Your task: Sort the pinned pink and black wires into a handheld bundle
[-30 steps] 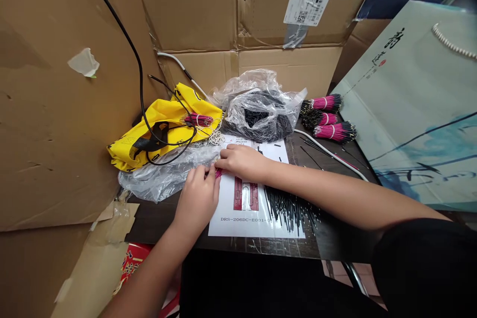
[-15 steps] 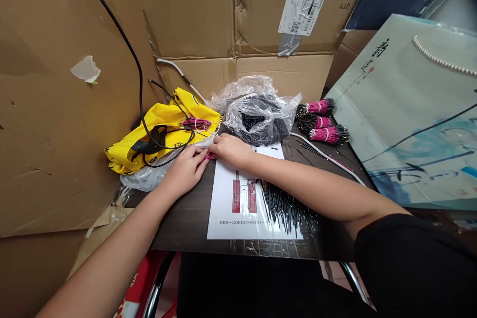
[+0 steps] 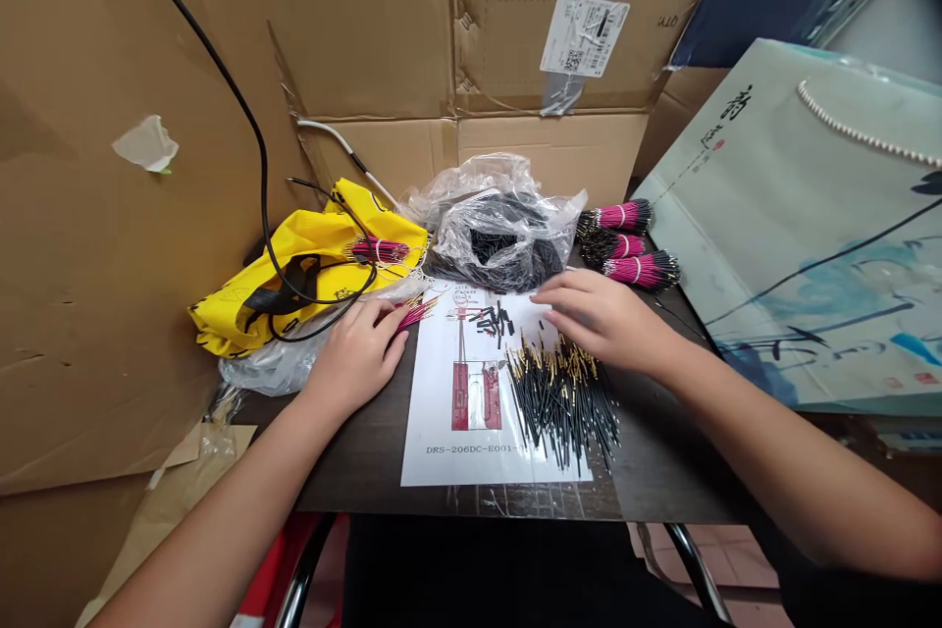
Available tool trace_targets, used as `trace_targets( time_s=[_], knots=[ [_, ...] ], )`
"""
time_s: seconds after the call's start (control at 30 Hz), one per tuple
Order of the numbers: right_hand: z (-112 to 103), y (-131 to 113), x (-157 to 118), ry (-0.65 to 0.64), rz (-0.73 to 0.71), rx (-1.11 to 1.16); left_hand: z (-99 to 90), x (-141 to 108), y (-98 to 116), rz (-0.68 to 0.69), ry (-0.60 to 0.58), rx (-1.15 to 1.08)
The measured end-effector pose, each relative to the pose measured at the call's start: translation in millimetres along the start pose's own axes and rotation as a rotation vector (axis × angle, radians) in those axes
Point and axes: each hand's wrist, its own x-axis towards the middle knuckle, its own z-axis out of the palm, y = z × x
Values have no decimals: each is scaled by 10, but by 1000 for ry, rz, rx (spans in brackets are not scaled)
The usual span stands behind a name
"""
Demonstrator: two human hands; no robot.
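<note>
My left hand (image 3: 357, 351) rests on the dark table at the left edge of a printed sheet (image 3: 427, 461). Its fingers are closed on a small bundle of pink wires (image 3: 416, 312), whose thin tips fan out over the sheet. My right hand (image 3: 598, 316), slightly blurred, hovers at the upper right of a loose pile of black wires with gold ends (image 3: 563, 402). Its fingers stretch to the left and hold nothing that I can see. Short black tube pieces (image 3: 492, 322) lie scattered on the sheet between the hands.
A clear plastic bag of black pieces (image 3: 507, 235) sits behind the sheet. Tied pink-and-black wire bundles (image 3: 637, 270) lie at the right, beside a pale paper bag (image 3: 824, 265). A yellow bag (image 3: 309, 235) with another bundle and a black cable lies left. Cardboard (image 3: 368, 20) walls the back.
My right hand has left my left hand and moved right, above the black wires. The pink bundle and the tube pieces are now uncovered. My left hand stays at the sheet's edge.
</note>
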Motion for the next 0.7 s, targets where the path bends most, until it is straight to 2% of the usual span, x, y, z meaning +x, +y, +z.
trace_targets(
  time_s=[0.17, 0.27, 0.33, 0.47, 0.57, 0.7],
  knots=[
    [77, -80, -809, 2, 262, 43, -121, 12, 210, 133, 87, 114],
    [168, -173, -1166, -65, 377, 49, -129, 74, 456, 281, -3, 10],
    [233, -215, -1319, -102, 372, -2, -86, 135, 613, 357, -85, -82],
    [304, -220, -1414, -127, 285, -65, 54, 271, 771, 436, -135, -162],
    [285, -169, -1383, -110, 247, -56, 130, 355, 768, 461, -143, -141],
    [253, -90, -1338, -82, 122, -13, 151, 413, 747, 436, -141, -94]
  ],
)
